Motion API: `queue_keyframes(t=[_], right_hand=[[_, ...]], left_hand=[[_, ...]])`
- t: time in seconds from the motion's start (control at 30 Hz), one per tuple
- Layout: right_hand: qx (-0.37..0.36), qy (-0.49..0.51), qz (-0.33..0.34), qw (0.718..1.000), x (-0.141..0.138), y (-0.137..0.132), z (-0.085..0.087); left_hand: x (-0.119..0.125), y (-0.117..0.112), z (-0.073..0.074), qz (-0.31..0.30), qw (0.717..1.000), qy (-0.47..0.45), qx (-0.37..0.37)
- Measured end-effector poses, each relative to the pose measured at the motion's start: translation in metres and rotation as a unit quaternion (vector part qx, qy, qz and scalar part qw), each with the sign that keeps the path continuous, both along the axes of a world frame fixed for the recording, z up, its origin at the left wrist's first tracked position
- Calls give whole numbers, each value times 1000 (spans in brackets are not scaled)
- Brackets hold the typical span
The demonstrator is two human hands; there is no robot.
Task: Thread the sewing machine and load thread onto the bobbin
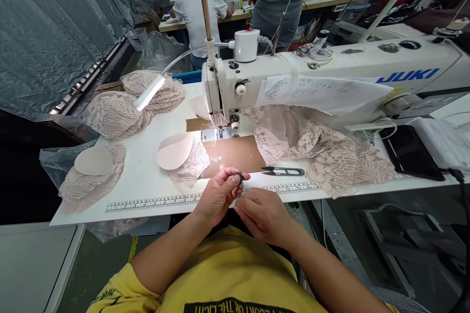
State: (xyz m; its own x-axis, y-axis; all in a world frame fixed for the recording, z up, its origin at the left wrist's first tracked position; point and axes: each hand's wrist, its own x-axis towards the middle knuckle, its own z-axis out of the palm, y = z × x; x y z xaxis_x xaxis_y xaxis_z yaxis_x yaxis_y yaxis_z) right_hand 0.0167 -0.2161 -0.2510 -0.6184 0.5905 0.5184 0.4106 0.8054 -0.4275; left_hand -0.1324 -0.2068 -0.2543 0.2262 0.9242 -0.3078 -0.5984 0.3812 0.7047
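Close to the table's front edge, my left hand (219,193) pinches a small dark round piece that looks like a bobbin case (240,177) between thumb and fingers. Just to its right, my right hand (265,214) is closed, fingertips pressed together; whatever they hold is too small to make out. Beyond both hands lie thread snips (284,171), dark and bare on the table. A beige pad with lace (176,154) rests left of the sewing machine's needle area (217,133), under the light.
Stacked lace pieces (113,115) and another lace piece with a pad (94,161) occupy the left. Lace fabric (338,151) bunches beneath the machine arm (330,73). A black phone-like device (413,151) lies right. A printed ruler (150,202) runs along the front edge. Two people are behind.
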Motion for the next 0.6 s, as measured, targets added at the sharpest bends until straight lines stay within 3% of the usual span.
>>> queue_keyframes(t=[0.13, 0.27, 0.37, 0.6], right_hand=[[-46, 69, 21, 996, 10, 8, 20], [-111, 112, -89, 984, 21, 22, 31], [-142, 92, -128, 977, 22, 30, 26], [-184, 24, -101, 977, 10, 33, 9]], left_hand=[[-1, -4, -1, -14, 994, 85, 61], [-4, -10, 5, -75, 991, 91, 68], [-7, -16, 10, -119, 984, 95, 88], [-16, -28, 14, -201, 971, 67, 111]])
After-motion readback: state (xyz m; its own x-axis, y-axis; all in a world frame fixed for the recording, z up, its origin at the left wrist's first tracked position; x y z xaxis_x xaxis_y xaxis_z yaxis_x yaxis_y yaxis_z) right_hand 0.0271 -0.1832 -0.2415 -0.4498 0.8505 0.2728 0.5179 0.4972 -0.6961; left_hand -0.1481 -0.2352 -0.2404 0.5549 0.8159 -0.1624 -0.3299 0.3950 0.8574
